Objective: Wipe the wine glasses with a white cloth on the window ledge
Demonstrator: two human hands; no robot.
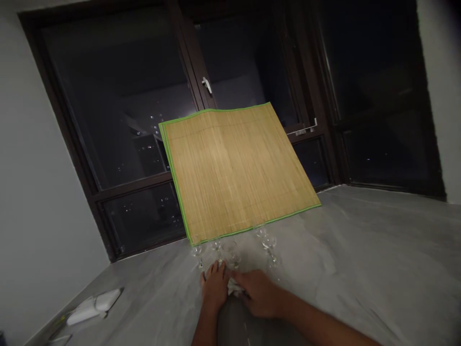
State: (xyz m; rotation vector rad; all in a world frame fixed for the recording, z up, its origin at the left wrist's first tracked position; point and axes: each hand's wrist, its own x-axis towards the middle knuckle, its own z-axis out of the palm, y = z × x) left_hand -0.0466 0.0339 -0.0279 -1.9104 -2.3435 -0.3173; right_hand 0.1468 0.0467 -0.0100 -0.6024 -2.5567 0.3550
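Observation:
My left hand [215, 287] lies on the grey surface, its fingers stretched forward and a little apart, just short of the clear stemmed glasses. Beside it, my right hand [260, 294] is closed on a small pale, crumpled thing [234, 287], which could be cloth or paper. One clear stemmed glass [197, 254] stands to the left, ahead of my left hand. Another glass [216, 245] is in front of its fingertips. More glasses [269, 244] stand beyond my right hand. The glasses are see-through and blurred, so their outlines are hard to make out.
A bamboo mat [237, 168] with green edging stands upright behind the glasses, against the dark-framed window [190, 57]. White bundled stuff [94, 306] lies on the grey surface [345, 269] at the far left, near the wall.

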